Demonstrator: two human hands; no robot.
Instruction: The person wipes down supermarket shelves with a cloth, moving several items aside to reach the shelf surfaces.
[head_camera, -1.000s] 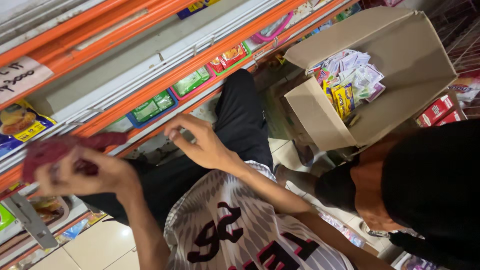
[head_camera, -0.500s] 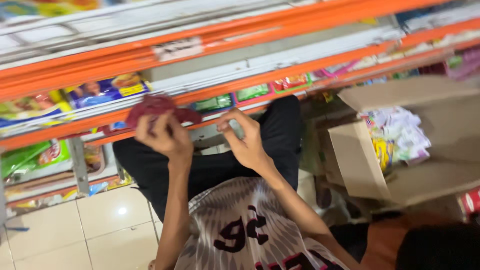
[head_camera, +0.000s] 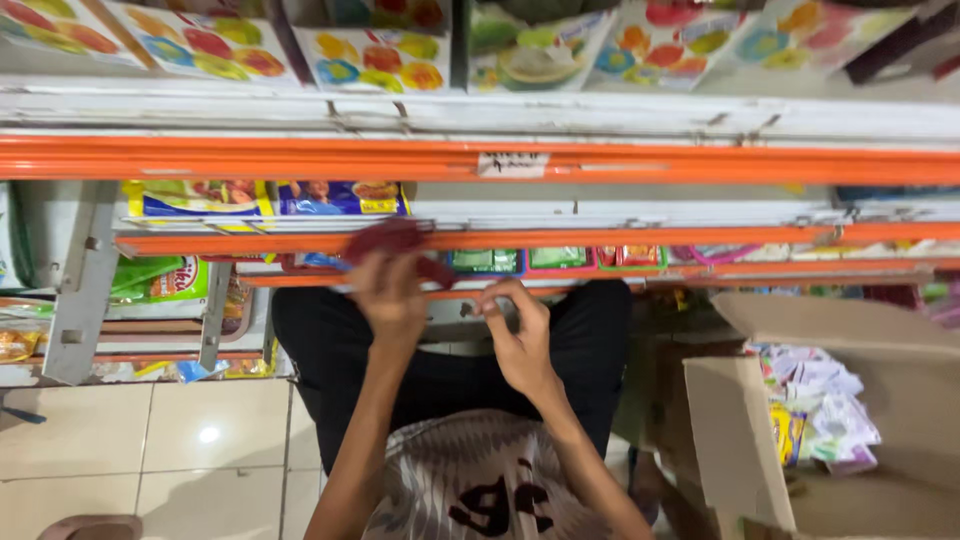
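My left hand (head_camera: 388, 292) grips a dark red packet (head_camera: 392, 240) and holds it up against the orange front rail of a low shelf (head_camera: 600, 238). My right hand (head_camera: 520, 335) is just to the right, its fingers curled at the white edge of the shelf below. Whether they pinch anything is hidden. Both forearms rise from the bottom over black trousers (head_camera: 330, 350) and a patterned jersey (head_camera: 480, 480).
Orange-and-white shelves (head_camera: 300, 158) hold colourful snack and noodle packets (head_camera: 340, 198). Green and pink packets (head_camera: 560, 258) sit low behind the hands. An open cardboard box (head_camera: 740, 450) with several small sachets (head_camera: 820, 410) stands at the right. Pale floor tiles (head_camera: 150, 440) lie at the left.
The view has swung level with the shelves. Both hands have come to the middle, and the red packet has moved right and up to the shelf rail.
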